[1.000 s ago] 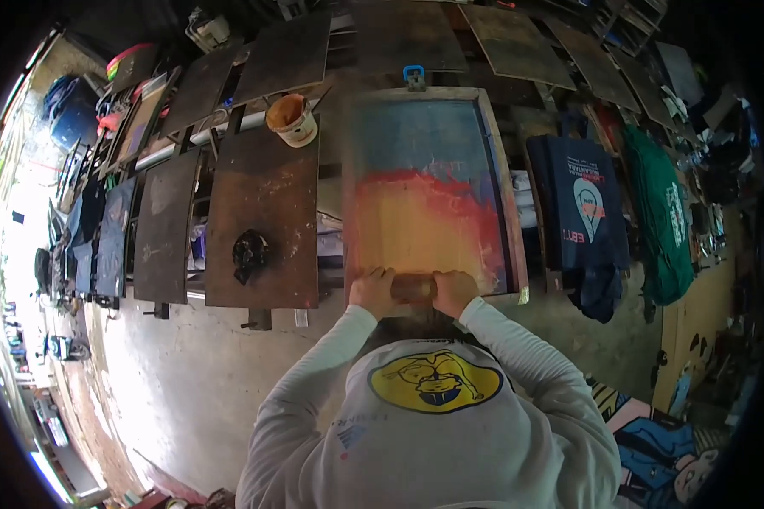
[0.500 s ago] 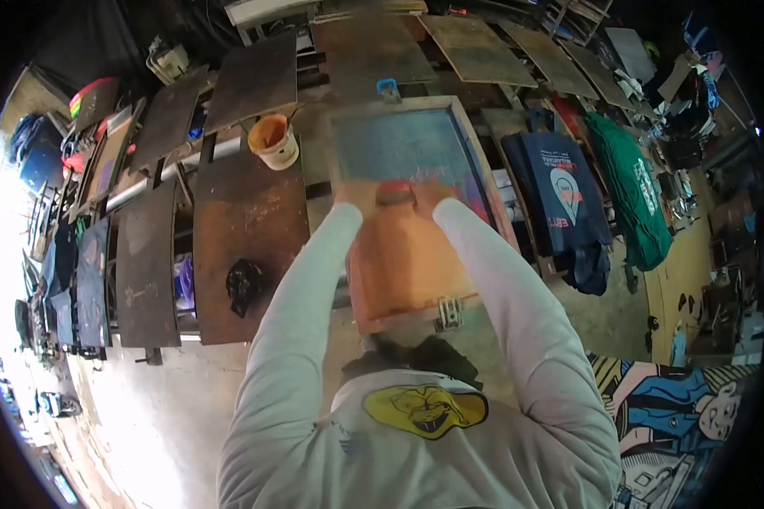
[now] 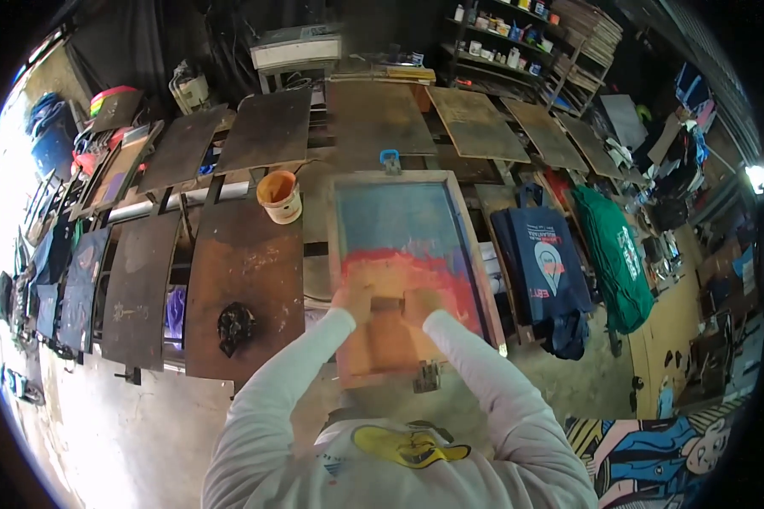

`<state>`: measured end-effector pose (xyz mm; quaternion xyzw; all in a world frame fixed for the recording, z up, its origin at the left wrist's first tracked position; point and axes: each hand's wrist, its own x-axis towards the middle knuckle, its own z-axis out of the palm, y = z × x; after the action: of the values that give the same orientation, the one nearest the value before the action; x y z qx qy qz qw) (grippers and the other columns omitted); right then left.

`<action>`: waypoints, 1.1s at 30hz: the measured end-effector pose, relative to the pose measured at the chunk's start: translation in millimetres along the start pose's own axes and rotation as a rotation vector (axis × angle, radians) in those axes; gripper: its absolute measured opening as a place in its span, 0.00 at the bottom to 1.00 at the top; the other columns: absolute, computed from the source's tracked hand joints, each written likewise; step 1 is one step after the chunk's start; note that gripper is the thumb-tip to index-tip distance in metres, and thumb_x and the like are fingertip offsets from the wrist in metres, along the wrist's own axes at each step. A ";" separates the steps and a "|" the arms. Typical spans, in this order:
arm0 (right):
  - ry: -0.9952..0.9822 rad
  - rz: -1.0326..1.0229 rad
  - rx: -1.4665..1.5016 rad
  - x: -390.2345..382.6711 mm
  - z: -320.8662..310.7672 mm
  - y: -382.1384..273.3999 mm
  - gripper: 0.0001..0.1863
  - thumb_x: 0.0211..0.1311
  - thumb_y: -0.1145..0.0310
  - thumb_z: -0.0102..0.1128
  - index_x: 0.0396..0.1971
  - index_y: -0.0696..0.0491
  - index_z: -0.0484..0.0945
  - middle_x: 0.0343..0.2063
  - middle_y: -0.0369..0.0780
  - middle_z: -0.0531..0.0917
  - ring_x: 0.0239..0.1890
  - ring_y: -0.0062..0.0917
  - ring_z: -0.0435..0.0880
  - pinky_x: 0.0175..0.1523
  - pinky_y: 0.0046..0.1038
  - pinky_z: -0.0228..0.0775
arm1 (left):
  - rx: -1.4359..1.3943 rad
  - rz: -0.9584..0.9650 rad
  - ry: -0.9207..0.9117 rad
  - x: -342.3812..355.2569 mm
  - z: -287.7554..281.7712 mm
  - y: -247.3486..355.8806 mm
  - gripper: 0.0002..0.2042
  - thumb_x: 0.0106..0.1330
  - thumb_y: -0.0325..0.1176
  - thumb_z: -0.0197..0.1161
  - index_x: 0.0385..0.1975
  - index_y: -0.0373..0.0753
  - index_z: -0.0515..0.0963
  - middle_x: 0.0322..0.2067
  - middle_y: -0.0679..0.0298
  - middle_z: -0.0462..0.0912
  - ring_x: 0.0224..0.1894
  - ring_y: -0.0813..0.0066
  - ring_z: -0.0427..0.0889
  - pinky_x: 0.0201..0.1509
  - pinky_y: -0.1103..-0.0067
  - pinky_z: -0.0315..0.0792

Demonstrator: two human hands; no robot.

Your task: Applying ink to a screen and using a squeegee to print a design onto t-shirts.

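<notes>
A wooden-framed printing screen (image 3: 390, 177) lies flat in front of me, held at its far edge by a blue-handled clamp (image 3: 390, 159). Its mesh is blue-grey at the far end, with a band of red ink (image 3: 382, 260) across the middle and orange nearer me. My left hand (image 3: 354, 304) and my right hand (image 3: 423, 306) are closed on the two ends of a squeegee (image 3: 388, 304), pressed to the orange part of the mesh. Motion blurs the fingers, and the squeegee's blade is hidden. A metal hinge clamp (image 3: 427, 377) sits at the near edge.
Left of the screen, an ink-stained tub (image 3: 279, 198) and a crumpled black plastic bag (image 3: 235, 328) rest on a brown board (image 3: 250, 271). To the right lie navy bags (image 3: 545, 267) and green bags (image 3: 611, 254). More boards line the far side, before shelves of bottles (image 3: 509, 51).
Both hands have drawn the squeegee toward me along the screen, and the red band now shows beyond them. My view has tilted up, bringing the far shelves in.
</notes>
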<state>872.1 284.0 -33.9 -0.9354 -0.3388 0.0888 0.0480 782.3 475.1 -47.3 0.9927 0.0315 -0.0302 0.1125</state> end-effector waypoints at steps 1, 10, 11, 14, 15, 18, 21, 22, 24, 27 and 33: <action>0.026 -0.008 0.010 -14.9 0.6 3.6 0.13 0.51 0.61 0.64 0.32 0.54 0.86 0.31 0.52 0.86 0.37 0.45 0.88 0.44 0.46 0.79 | -0.004 0.016 -0.007 -12.3 2.1 7.8 0.30 0.51 0.46 0.74 0.54 0.41 0.77 0.47 0.56 0.83 0.49 0.57 0.84 0.51 0.64 0.80; -0.200 -0.187 0.063 -84.6 -13.7 28.8 0.14 0.50 0.62 0.63 0.31 0.56 0.86 0.31 0.50 0.87 0.36 0.44 0.88 0.46 0.41 0.80 | -0.084 -0.057 -0.106 -67.5 10.8 71.0 0.26 0.54 0.49 0.71 0.50 0.40 0.78 0.46 0.59 0.83 0.50 0.59 0.83 0.49 0.66 0.80; -0.220 -0.213 0.068 -81.9 -16.4 29.9 0.14 0.50 0.62 0.63 0.31 0.56 0.86 0.31 0.50 0.87 0.36 0.44 0.88 0.46 0.41 0.80 | -0.087 -0.052 -0.035 -69.0 8.8 74.0 0.26 0.54 0.51 0.70 0.48 0.41 0.79 0.45 0.59 0.84 0.48 0.59 0.84 0.49 0.66 0.80; -0.179 -0.259 0.089 -73.1 -26.6 33.6 0.14 0.50 0.61 0.63 0.31 0.56 0.85 0.31 0.50 0.87 0.36 0.44 0.88 0.46 0.41 0.80 | -0.098 -0.119 0.052 -67.8 1.4 84.2 0.26 0.54 0.56 0.69 0.45 0.41 0.81 0.42 0.58 0.85 0.46 0.58 0.85 0.48 0.66 0.80; -0.192 -0.308 0.110 -68.6 -30.7 36.2 0.17 0.52 0.57 0.63 0.31 0.56 0.85 0.30 0.52 0.86 0.35 0.45 0.87 0.44 0.43 0.80 | -0.106 -0.159 0.063 -65.8 -1.0 86.2 0.26 0.53 0.58 0.69 0.42 0.42 0.82 0.41 0.58 0.85 0.45 0.58 0.85 0.47 0.66 0.80; -0.271 -0.425 0.117 -57.6 -39.9 44.4 0.21 0.55 0.52 0.62 0.34 0.57 0.85 0.29 0.53 0.86 0.35 0.46 0.87 0.44 0.44 0.79 | -0.104 -0.230 0.013 -60.6 -4.1 88.7 0.26 0.53 0.60 0.68 0.39 0.42 0.83 0.39 0.56 0.85 0.45 0.59 0.85 0.47 0.65 0.79; -0.285 -0.533 0.231 -33.7 -42.5 57.9 0.21 0.56 0.53 0.62 0.42 0.53 0.85 0.35 0.52 0.86 0.39 0.46 0.87 0.47 0.43 0.79 | -0.060 -0.221 -0.125 -47.2 -7.2 80.9 0.25 0.55 0.59 0.66 0.38 0.42 0.84 0.38 0.55 0.86 0.45 0.56 0.86 0.50 0.63 0.78; -0.237 -0.593 0.401 -26.6 -39.8 63.7 0.22 0.56 0.55 0.62 0.48 0.50 0.84 0.40 0.51 0.86 0.43 0.45 0.87 0.50 0.42 0.78 | -0.063 -0.220 -0.075 -39.8 -8.8 78.3 0.21 0.53 0.56 0.69 0.35 0.44 0.84 0.38 0.57 0.86 0.44 0.55 0.85 0.47 0.61 0.78; -0.297 -0.642 0.439 8.8 -33.6 72.8 0.22 0.57 0.57 0.62 0.53 0.44 0.83 0.44 0.51 0.85 0.46 0.45 0.86 0.52 0.42 0.77 | -0.003 -0.227 0.041 -23.0 -14.4 76.8 0.18 0.51 0.53 0.71 0.35 0.46 0.85 0.43 0.57 0.85 0.45 0.53 0.85 0.47 0.59 0.78; -0.152 -0.649 0.240 68.4 -20.5 79.0 0.23 0.55 0.55 0.65 0.50 0.46 0.83 0.42 0.51 0.86 0.44 0.46 0.86 0.51 0.43 0.78 | 0.190 -0.216 0.265 15.3 -30.8 72.3 0.18 0.53 0.52 0.71 0.38 0.47 0.85 0.53 0.53 0.81 0.48 0.50 0.84 0.52 0.59 0.78; -0.203 -0.495 0.054 119.9 -15.9 84.7 0.18 0.52 0.55 0.67 0.38 0.53 0.87 0.40 0.51 0.87 0.45 0.46 0.87 0.51 0.44 0.79 | -0.019 -0.545 0.147 57.7 -13.1 72.0 0.23 0.50 0.54 0.72 0.45 0.51 0.82 0.45 0.58 0.86 0.50 0.57 0.84 0.56 0.62 0.77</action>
<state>1018.7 295.7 -47.1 -0.8089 -0.5576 0.1767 0.0591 845.5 411.2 -22.5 0.9461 0.3055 0.0130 0.1067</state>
